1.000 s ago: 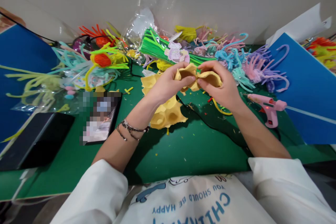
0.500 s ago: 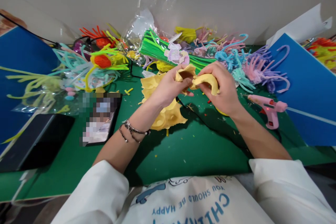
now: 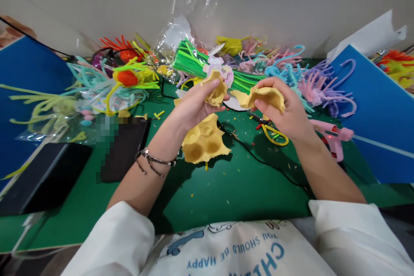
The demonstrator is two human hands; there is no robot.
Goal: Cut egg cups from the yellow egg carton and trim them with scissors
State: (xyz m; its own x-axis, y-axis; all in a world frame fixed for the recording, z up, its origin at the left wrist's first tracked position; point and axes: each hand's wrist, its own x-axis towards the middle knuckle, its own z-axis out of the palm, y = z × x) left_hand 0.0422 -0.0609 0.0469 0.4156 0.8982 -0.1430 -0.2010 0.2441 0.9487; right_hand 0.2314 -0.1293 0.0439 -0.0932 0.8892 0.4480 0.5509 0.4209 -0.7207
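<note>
A hand could pass low over the near middle of the green counter [image 3: 210,207], between the left forearm [image 3: 145,172] and right forearm [image 3: 330,172]. Farther in, the bumpy yellow egg-carton sheet [image 3: 210,144] stands in the way; beside it, a thin black cable [image 3: 248,150] slants rightward. A glossy black box [image 3: 48,177] obstructs the left, a pink plastic glue gun [image 3: 335,145] the right, and heaped multicoloured fuzzy stems [image 3: 194,61] the back.

The apron [image 3: 239,250] reads "YOU SHOULD BE HAPPY", upside down.

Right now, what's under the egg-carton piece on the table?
A short yellow strip pokes out at the near edge of the egg-carton piece. Anything else beneath is covered.
</note>
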